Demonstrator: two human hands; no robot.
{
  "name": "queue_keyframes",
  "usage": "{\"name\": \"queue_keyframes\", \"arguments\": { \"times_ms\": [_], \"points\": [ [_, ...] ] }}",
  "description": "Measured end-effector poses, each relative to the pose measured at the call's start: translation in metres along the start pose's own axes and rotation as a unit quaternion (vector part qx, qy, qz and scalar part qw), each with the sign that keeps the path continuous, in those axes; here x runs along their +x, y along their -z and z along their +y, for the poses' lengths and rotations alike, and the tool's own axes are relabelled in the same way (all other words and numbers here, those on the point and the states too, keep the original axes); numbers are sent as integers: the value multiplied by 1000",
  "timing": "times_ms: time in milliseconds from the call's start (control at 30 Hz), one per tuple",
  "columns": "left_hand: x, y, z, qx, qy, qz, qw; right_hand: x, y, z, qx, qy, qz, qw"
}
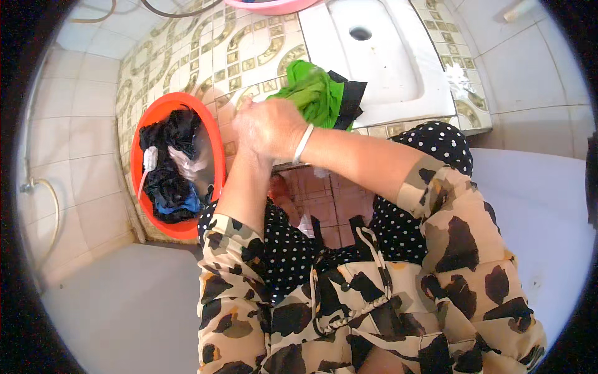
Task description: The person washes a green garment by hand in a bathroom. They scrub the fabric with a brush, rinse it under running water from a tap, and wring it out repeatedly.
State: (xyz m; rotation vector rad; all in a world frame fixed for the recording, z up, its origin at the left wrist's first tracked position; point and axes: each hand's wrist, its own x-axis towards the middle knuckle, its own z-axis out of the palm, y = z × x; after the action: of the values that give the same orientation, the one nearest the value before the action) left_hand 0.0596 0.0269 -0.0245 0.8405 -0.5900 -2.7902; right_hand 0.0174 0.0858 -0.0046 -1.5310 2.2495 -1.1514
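Note:
My right hand [280,122], with a white bangle [303,143] at its wrist, lies across my left hand [246,132]. Both hands are together and blurred, and the left one is partly covered by the right. Just beyond my right hand is a bunched green cloth [314,93] with black parts [352,100], lying over the tiles beside the white squat toilet [434,105]. The near end of the cloth meets my right hand, but whether fingers grip it is hidden.
At left, an orange-red basin [216,154] holds dark wet clothes [173,135] and a white-headed brush [150,159]. Part of a pink basin [273,6] shows at the top. A hose [55,210] hangs by the left tiled wall. The toilet has an open drain hole [360,32].

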Motion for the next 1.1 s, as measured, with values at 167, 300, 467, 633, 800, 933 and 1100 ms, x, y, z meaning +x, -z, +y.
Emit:
{"name": "queue_keyframes", "arguments": {
  "times_ms": [167,300,467,633,800,933,1100],
  "points": [
    [-19,-42,-5,53,15,70,996,5,20,53,-113,-29,20,993],
    [-29,-10,35,28,-5,-201,979,22,44,90,-40,-148,-82,985],
    [-34,-8,46,68,-75,22,995,11,70,90,274,-110,-303,906],
    [-48,-3,37,358,-107,-74,925,9,80,87,128,-25,-69,989],
    [-45,-4,23,469,-36,-163,868,10,76,78,86,-26,103,991],
    [-32,3,35,523,-266,-60,808,5,85,68,629,-71,-48,772],
    [-31,-2,34,630,-279,-106,717,1,87,44,743,34,-227,629]
  ]
}}
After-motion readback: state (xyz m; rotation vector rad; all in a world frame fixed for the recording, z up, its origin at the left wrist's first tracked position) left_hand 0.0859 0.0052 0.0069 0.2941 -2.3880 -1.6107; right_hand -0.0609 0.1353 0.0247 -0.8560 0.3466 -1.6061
